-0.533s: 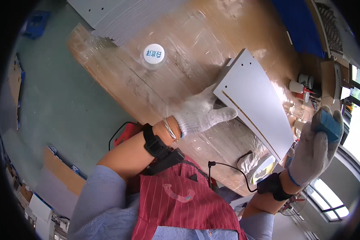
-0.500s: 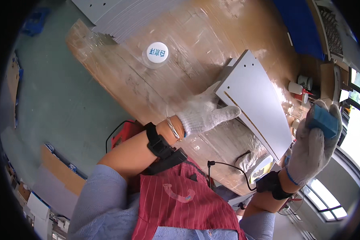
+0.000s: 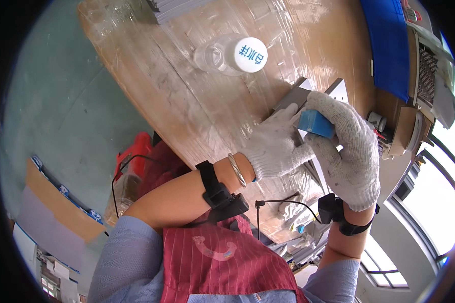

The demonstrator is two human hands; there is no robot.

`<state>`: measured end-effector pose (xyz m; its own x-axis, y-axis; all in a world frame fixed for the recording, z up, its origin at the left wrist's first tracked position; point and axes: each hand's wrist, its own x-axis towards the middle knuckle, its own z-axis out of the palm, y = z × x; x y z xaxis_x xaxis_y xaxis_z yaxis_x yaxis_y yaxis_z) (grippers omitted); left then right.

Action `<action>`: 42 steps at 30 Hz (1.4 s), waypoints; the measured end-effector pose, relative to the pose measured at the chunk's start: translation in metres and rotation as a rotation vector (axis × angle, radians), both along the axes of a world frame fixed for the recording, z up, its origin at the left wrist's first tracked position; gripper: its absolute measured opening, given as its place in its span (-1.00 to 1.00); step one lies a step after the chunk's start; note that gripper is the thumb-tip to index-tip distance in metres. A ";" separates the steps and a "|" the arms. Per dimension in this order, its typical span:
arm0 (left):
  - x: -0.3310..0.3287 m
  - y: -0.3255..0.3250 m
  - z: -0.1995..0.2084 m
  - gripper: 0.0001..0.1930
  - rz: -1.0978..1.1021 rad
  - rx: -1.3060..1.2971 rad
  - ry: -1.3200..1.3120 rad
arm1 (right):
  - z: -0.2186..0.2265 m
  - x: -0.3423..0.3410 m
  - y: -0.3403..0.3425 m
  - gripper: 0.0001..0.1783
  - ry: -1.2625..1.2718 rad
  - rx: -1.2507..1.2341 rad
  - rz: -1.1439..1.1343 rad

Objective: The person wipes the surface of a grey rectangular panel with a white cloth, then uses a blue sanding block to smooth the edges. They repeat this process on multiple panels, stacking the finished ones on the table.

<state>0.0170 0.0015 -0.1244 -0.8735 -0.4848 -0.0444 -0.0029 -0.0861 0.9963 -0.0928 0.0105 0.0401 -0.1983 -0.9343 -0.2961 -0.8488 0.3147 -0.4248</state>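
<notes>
A blue sponge-like block (image 3: 316,123) sits between the thumb and fingers of my right hand (image 3: 351,151), which wears a white knit glove. The block is held over the grey panel (image 3: 337,90), whose middle is mostly covered by my hands. My left hand (image 3: 278,144), also gloved, grips the panel's left side; its fingertips are partly hidden. Next to the panel's far end lies another grey piece (image 3: 291,97). On the table beyond my left hand is a clear bottle (image 3: 212,54) with a white cap.
Clear plastic film covers the wooden table (image 3: 182,96). Grey panels (image 3: 174,10) are stacked at its far edge. A red tool (image 3: 136,151) with a black cable is beside the table at left. A blue sheet (image 3: 387,50) lies far right, with shelving and boxes near the windows.
My right hand has moved left with the blue block, from out beside the panel to over it, close to my left hand. The whole view has shifted, and the bottle appears farther right.
</notes>
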 end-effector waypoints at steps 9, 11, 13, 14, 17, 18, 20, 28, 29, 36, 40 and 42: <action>-0.005 0.005 0.000 -0.26 0.079 -0.077 0.000 | -0.006 -0.005 0.001 -0.50 0.028 -0.014 0.015; -0.003 0.004 0.000 -0.24 0.046 -0.057 0.006 | -0.006 -0.004 0.002 -0.51 0.004 -0.020 0.019; 0.000 0.004 -0.001 -0.23 0.014 -0.050 0.003 | -0.007 -0.001 0.003 -0.53 0.022 -0.017 0.100; 0.001 0.004 -0.001 -0.23 0.004 -0.048 0.000 | -0.009 0.001 0.002 -0.52 0.119 -0.016 0.170; -0.002 0.007 -0.002 -0.26 0.088 -0.033 0.011 | -0.010 -0.001 0.003 -0.52 0.077 -0.040 0.082; -0.003 0.007 -0.002 -0.26 0.075 -0.069 0.030 | -0.008 -0.004 0.001 -0.52 0.162 -0.071 0.144; -0.002 0.003 -0.002 -0.26 0.048 -0.086 0.059 | -0.006 -0.001 0.003 -0.53 0.080 -0.057 0.099; -0.002 0.001 0.005 -0.37 0.087 -0.034 0.001 | -0.008 0.000 0.001 -0.58 0.151 -0.044 0.047; -0.004 0.001 0.006 -0.40 0.105 -0.060 0.002 | -0.007 -0.001 -0.001 -0.57 0.157 -0.074 0.091; 0.002 0.000 0.002 -0.41 -0.044 0.239 0.036 | -0.004 0.000 -0.009 -0.52 0.152 0.054 0.171; 0.001 -0.002 0.002 -0.19 -0.014 0.045 -0.062 | -0.011 -0.027 -0.014 -0.48 0.194 -0.009 0.078; 0.002 -0.002 0.003 -0.18 -0.033 -0.065 -0.081 | -0.013 -0.045 -0.015 -0.48 0.257 -0.030 0.028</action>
